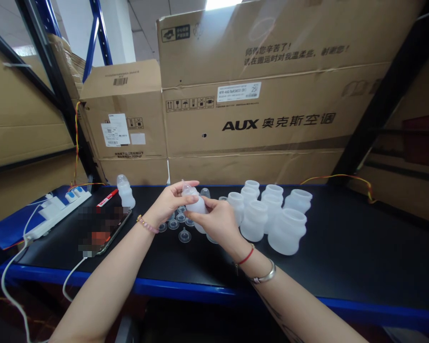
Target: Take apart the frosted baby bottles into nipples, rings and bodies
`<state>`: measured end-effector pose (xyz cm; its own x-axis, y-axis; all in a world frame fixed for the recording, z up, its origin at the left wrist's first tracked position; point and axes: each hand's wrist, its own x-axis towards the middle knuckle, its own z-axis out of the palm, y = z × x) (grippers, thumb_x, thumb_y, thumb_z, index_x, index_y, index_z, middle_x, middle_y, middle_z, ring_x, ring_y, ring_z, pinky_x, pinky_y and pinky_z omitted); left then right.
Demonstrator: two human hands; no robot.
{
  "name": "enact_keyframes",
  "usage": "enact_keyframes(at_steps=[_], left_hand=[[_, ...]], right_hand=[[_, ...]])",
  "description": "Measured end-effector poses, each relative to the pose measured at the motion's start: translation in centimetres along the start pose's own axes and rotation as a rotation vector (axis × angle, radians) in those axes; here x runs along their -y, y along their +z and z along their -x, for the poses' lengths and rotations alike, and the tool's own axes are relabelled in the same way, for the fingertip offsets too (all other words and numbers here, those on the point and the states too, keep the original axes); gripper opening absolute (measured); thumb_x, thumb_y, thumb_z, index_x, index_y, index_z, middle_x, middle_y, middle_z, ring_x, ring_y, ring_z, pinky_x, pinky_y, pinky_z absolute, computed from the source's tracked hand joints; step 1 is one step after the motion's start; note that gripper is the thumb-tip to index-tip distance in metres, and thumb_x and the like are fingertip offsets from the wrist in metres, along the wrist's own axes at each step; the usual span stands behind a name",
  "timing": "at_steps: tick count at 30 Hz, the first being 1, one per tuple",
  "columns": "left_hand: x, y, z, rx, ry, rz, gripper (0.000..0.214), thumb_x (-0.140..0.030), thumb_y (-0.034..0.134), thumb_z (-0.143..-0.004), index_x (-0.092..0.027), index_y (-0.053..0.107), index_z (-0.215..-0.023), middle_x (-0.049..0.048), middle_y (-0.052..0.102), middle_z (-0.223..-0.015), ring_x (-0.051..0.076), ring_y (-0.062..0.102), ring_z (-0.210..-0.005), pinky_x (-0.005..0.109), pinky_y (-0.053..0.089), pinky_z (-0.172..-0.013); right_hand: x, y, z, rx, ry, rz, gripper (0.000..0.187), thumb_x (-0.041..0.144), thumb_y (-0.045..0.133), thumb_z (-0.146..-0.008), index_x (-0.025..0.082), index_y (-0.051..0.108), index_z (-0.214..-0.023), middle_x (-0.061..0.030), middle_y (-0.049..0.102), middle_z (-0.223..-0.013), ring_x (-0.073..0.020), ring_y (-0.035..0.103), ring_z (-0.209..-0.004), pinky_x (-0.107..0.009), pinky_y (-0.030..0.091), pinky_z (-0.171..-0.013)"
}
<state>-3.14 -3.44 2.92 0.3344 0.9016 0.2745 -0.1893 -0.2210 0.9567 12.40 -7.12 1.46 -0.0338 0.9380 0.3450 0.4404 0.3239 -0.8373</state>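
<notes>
- A baby bottle, translucent white with a teat on top, is held off the black table, slightly tilted, between both hands and in front of the chest-side edge of the bottle group.
- The left hand is curled around the upper bottle, its fingers wrapped near the teat; the grip is closed, not spread.
- The right hand is pressed against the bottle's side, its fingertips pinching the body; the exact finger contact is partly hidden.
- Loose teats are scattered on the table just below the hands.
- Wide bottle bodies, without teats, are stood together to the right of the right hand.
- One assembled bottle is stood upright to the left of the left hand.
- A red marker and a phone, its screen blurred, are laid near that bottle.
- A power strip is placed at the table's left end.
- Cardboard boxes are stacked behind the table.
</notes>
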Motion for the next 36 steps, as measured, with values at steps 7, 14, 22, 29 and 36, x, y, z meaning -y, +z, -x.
enact_keyframes(at_steps=[7,14,22,29,36], left_hand=[[0.0,-0.2,0.0,0.040,0.059,-0.120,0.041,-0.031,0.081,-0.069,-0.017,0.071,-0.106,0.0066,0.069,-0.099,0.018,0.063,-0.089,0.029,0.048,-0.080],[-0.7,-0.4,0.2,0.080,0.032,0.000,0.043,-0.026,0.080,-0.069,-0.016,0.069,-0.109,0.0094,0.069,-0.108,0.021,0.064,-0.098,0.032,0.048,-0.088],[-0.1,0.3,-0.1,-0.071,0.105,-0.165,0.042,-0.040,0.082,-0.069,-0.015,0.067,-0.099,0.0041,0.066,-0.089,0.015,0.061,-0.081,0.027,0.047,-0.075],[-0.1,0.3,-0.3,-0.157,0.084,-0.044,0.037,-0.039,0.080,-0.070,-0.016,0.059,-0.090,0.0009,0.061,-0.085,0.012,0.059,-0.079,0.027,0.049,-0.073],[-0.3,0.2,0.1,-0.053,0.085,-0.210,0.036,-0.037,0.076,-0.075,-0.016,0.062,-0.101,0.0029,0.064,-0.090,0.013,0.060,-0.080,0.025,0.047,-0.073]], right_hand=[[-0.1,-0.1,0.0,0.002,0.002,-0.032,0.031,0.040,0.072,-0.066,0.019,0.078,-0.088,-0.0009,0.070,-0.067,-0.0173,0.062,-0.065,-0.024,0.042,-0.055],[-0.4,0.0,-0.2,-0.024,-0.017,-0.057,0.034,0.042,0.072,-0.066,0.018,0.077,-0.089,-0.0016,0.070,-0.069,-0.0182,0.062,-0.066,-0.025,0.042,-0.056],[-0.3,0.0,-0.1,-0.038,-0.022,0.001,0.032,0.042,0.071,-0.066,0.018,0.077,-0.086,-0.0021,0.071,-0.068,-0.0192,0.064,-0.068,-0.026,0.043,-0.057],[-0.1,-0.2,-0.1,-0.057,-0.009,0.004,0.033,0.041,0.071,-0.066,0.020,0.078,-0.090,-0.0006,0.071,-0.070,-0.0183,0.063,-0.068,-0.025,0.043,-0.058],[-0.4,-0.1,-0.1,-0.055,-0.015,0.023,0.027,0.040,0.069,-0.067,0.018,0.076,-0.080,-0.0006,0.068,-0.065,-0.0170,0.061,-0.064,-0.024,0.041,-0.054]])
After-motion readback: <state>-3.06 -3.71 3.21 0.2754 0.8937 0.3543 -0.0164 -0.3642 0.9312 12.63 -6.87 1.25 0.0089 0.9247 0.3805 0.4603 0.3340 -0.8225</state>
